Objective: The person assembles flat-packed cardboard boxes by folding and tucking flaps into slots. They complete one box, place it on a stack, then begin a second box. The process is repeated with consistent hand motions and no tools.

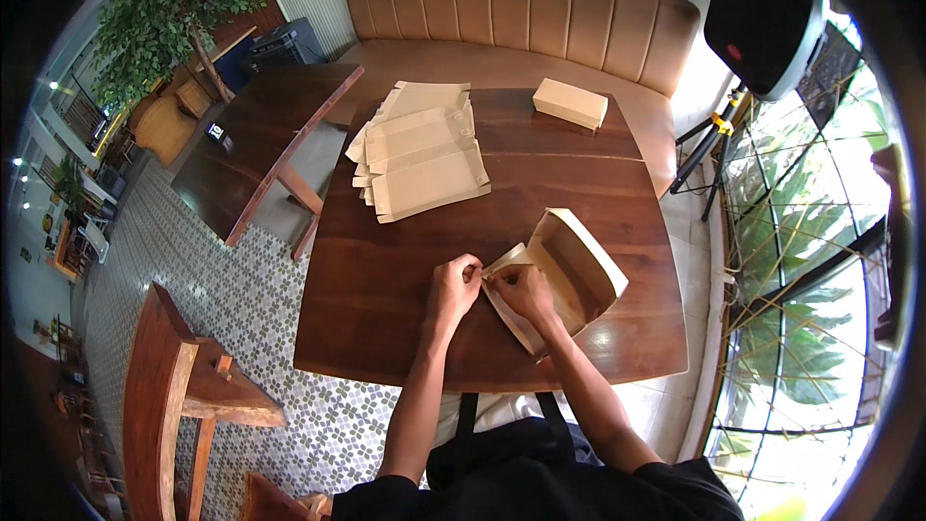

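Observation:
A brown cardboard box [590, 260], partly folded up with its lid side raised, sits near the front right of the wooden table [386, 328]. My left hand [456, 287] is closed, its curled fingertips at the box's left corner. Inside that same corner, my right hand [524, 291] pinches the cardboard wall, knuckles up. The fingers of both hands almost meet there, and they hide the exact tab between them. Farther back on the left lies a fanned stack of flat cardboard box blanks [429, 152]. A closed cardboard box [570, 103] rests at the far right of the table.
A tan curved bench [521, 10] runs behind the table. Another dark table [260, 135] stands to the left, and a wooden chair [164, 376] is at the lower left. On the right are a black speaker [762, 19] on a stand and a window with metal bars.

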Motion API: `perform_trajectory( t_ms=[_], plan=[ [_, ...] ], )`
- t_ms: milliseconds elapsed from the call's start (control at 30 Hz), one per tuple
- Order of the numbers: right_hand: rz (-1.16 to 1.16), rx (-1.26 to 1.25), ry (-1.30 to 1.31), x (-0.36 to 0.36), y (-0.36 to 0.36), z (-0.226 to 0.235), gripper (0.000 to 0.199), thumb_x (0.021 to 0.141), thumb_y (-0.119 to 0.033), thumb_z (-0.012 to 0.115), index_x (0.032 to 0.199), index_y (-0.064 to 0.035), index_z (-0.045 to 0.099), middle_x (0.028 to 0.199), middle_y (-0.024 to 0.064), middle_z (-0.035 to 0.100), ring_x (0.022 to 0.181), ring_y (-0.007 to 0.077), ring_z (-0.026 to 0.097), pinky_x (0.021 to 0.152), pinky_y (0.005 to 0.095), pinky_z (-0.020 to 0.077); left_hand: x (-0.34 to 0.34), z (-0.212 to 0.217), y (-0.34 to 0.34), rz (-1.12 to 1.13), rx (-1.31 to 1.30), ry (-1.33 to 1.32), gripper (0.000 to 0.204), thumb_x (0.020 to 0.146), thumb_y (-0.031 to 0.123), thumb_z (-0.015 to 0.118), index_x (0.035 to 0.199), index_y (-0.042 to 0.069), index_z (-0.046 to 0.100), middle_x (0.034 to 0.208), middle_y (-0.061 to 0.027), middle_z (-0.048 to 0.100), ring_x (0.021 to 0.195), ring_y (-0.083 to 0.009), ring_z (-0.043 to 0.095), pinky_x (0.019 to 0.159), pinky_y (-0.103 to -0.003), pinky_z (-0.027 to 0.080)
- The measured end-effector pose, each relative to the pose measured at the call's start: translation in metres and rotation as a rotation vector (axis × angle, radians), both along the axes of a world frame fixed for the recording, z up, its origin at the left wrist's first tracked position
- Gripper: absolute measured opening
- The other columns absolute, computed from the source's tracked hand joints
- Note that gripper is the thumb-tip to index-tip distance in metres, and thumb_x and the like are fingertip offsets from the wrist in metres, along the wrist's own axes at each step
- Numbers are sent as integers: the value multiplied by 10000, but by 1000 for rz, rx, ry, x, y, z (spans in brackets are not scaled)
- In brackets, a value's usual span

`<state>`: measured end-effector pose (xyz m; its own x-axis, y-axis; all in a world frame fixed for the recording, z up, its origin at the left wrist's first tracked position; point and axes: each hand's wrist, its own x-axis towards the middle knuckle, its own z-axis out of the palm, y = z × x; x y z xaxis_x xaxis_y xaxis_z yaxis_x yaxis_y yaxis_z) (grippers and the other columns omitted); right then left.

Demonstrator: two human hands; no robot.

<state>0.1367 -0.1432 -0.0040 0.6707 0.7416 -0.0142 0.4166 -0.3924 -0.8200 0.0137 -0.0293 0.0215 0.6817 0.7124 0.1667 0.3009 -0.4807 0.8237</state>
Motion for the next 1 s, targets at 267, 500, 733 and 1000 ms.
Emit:
perform_trajectory(
  t_ms=[267, 500, 733, 1000],
  plan=[
    [-45, -22, 418, -6, 9, -5, 321, 886, -325, 725, 932, -14, 791, 815, 154, 767, 704, 220, 737, 711, 374, 563, -1, 13, -6, -63, 454, 172, 100, 870, 68, 756, 956, 28, 725, 890, -128, 731, 817, -333, 738, 692, -442, 596],
    [-76, 109, 263, -11, 12, -25, 295, 879, -283, 721, 976, -16, 799, 808, 122, 759, 675, 191, 704, 660, 345, 542, 0, 13, 1, -173, 676, 253, 130, 830, 62, 775, 911, 21, 681, 922, -138, 688, 907, -348, 676, 748, -472, 591],
    [-49, 86, 266, -8, 8, -24, 292, 873, -285, 730, 993, -32, 809, 844, 124, 770, 738, 196, 718, 680, 344, 553, 1, 5, 3, -144, 581, 255, 107, 850, 42, 752, 898, 0, 666, 923, -168, 692, 917, -368, 682, 797, -472, 588],
    [-53, 81, 351, -9, 11, -15, 295, 868, -280, 721, 976, -17, 799, 898, 188, 785, 845, 235, 779, 760, 374, 588, -1, -3, 0, -103, 489, 195, 110, 879, 39, 746, 917, -19, 660, 938, -185, 700, 924, -385, 689, 807, -467, 578]
  ],
)
